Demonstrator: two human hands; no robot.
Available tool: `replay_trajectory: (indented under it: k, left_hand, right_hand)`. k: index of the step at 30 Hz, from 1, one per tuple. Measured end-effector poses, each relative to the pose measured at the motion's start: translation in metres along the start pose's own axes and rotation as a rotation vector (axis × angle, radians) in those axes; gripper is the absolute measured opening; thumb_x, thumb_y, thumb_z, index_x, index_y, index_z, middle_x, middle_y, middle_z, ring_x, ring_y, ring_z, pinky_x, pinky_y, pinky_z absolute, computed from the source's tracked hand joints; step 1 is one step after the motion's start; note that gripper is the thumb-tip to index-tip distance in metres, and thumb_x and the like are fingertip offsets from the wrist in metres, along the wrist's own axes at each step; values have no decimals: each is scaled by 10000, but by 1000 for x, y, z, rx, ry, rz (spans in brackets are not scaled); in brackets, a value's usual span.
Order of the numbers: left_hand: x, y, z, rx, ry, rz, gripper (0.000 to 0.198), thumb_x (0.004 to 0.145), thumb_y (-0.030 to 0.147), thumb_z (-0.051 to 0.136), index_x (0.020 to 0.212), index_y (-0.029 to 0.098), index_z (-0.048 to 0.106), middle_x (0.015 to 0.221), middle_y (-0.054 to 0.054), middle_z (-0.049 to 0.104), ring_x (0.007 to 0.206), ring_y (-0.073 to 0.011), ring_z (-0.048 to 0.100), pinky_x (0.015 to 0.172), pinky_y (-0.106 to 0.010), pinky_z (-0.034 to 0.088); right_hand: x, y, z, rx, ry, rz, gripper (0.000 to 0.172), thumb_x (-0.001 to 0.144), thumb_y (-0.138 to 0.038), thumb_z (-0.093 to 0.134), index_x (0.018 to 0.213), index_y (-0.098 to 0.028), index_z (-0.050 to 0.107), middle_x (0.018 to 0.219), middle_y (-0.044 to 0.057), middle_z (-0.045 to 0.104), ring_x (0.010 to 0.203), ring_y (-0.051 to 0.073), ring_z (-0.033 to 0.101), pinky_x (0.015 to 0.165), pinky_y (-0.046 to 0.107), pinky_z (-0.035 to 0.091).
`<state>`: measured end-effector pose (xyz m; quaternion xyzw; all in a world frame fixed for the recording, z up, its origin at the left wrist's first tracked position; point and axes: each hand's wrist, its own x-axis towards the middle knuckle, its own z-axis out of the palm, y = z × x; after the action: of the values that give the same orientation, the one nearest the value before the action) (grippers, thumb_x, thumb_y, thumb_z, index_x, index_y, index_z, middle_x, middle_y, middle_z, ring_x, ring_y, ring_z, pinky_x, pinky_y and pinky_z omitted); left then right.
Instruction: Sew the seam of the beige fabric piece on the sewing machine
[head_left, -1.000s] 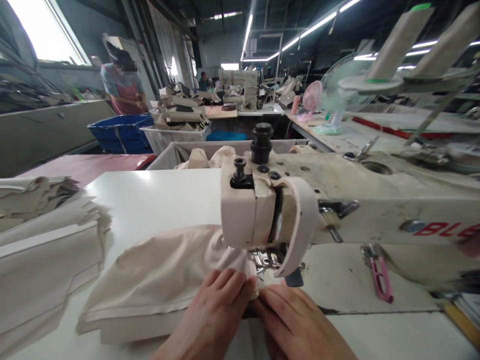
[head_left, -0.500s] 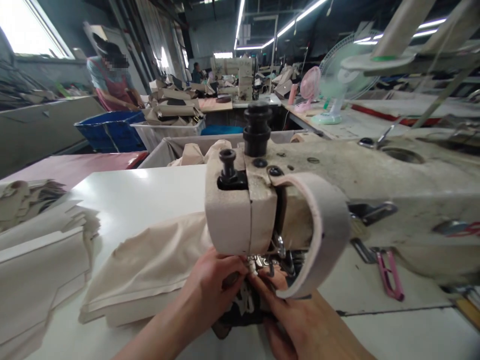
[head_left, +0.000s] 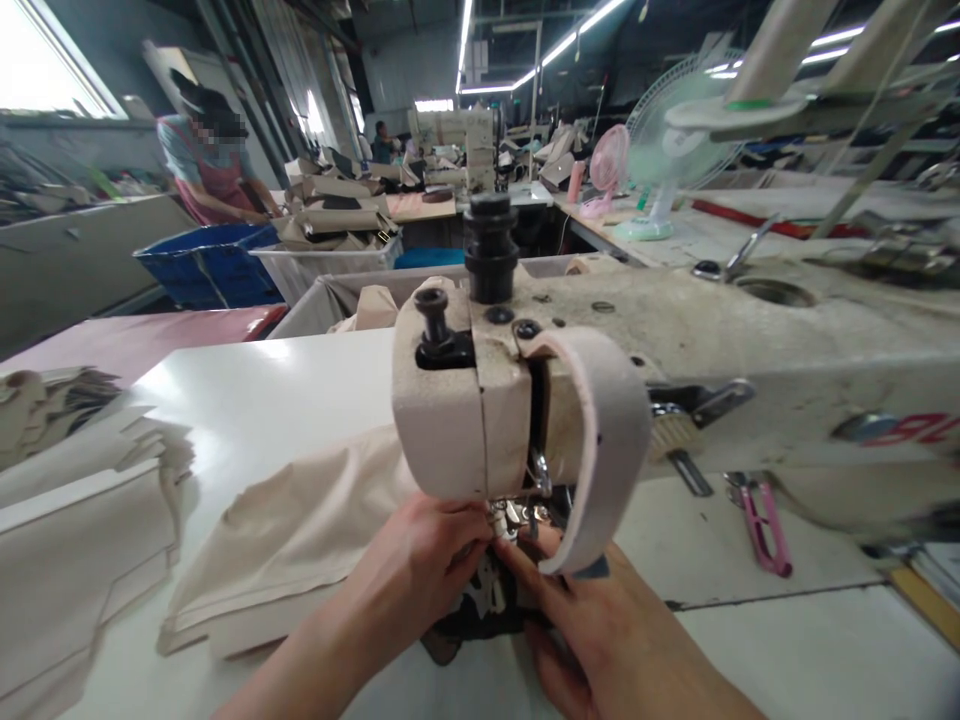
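Both hands work close under the head of an off-white sewing machine point(head_left: 465, 430). My left hand point(head_left: 420, 560) is closed, its thumb and fingertips pinching fabric just beside the presser foot point(head_left: 517, 512). My right hand point(head_left: 600, 625) grips the near edge of a dark patterned piece of fabric point(head_left: 480, 610), index finger stretched toward the foot. That dark piece lies between the two hands. Beige fabric point(head_left: 300, 520) with a stitched edge spreads out left of my left hand. The machine's pale curved guard point(head_left: 611, 450) partly covers my right fingers, and the needle point is hidden.
Stacked beige fabric pieces point(head_left: 67, 560) lie at the left. Pink-handled thread snips point(head_left: 765, 530) rest on the machine bed at right. Beyond the table stand a fabric-filled bin point(head_left: 300, 310) and a blue bin point(head_left: 210, 265). A co-worker point(head_left: 206, 165) stands behind them.
The view has shifted slightly, so the machine and background sit a little further left. Both hands keep nearly the same hold beside the presser foot.
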<state>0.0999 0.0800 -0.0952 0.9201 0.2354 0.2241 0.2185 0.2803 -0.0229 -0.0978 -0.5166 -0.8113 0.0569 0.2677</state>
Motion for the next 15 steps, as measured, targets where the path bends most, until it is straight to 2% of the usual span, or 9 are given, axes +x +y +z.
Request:
replay_trajectory:
  k: [4, 7, 9, 15]
  left_hand:
    - [-2, -4, 5, 12, 117, 52, 187, 829, 66, 531, 684, 164, 598, 686, 3, 625, 612, -116, 562, 609, -223, 454]
    - [-4, -7, 12, 11, 235, 94, 151, 835, 88, 541, 765, 166, 650, 769, -38, 666, 717, -156, 610, 708, -285, 505]
    - [-5, -8, 13, 2, 269, 103, 155, 830, 90, 538, 771, 168, 659, 820, -56, 681, 771, -171, 626, 728, -296, 518]
    - [-5, -3, 7, 8, 201, 93, 179, 829, 83, 522, 780, 176, 667, 840, -46, 691, 799, -171, 635, 737, -279, 535]
  right_hand:
    - [-4, 2, -3, 36, 42, -11, 531, 746, -60, 449, 1259, -130, 569, 1145, 122, 626, 1099, 271, 545, 928, 391, 496]
    - [-6, 3, -5, 52, 37, 37, 538, 762, -71, 448, 1286, -146, 546, 1129, 116, 617, 1073, 275, 548, 900, 404, 504]
    - [-5, 3, -6, 48, 20, 53, 560, 764, -63, 437, 1308, -159, 527, 1106, 104, 613, 1051, 270, 549, 887, 405, 508]
    - [1, 0, -6, 6, -26, 75, 606, 721, -59, 458, 1311, -179, 529, 1077, 80, 622, 1045, 280, 535, 907, 428, 494]
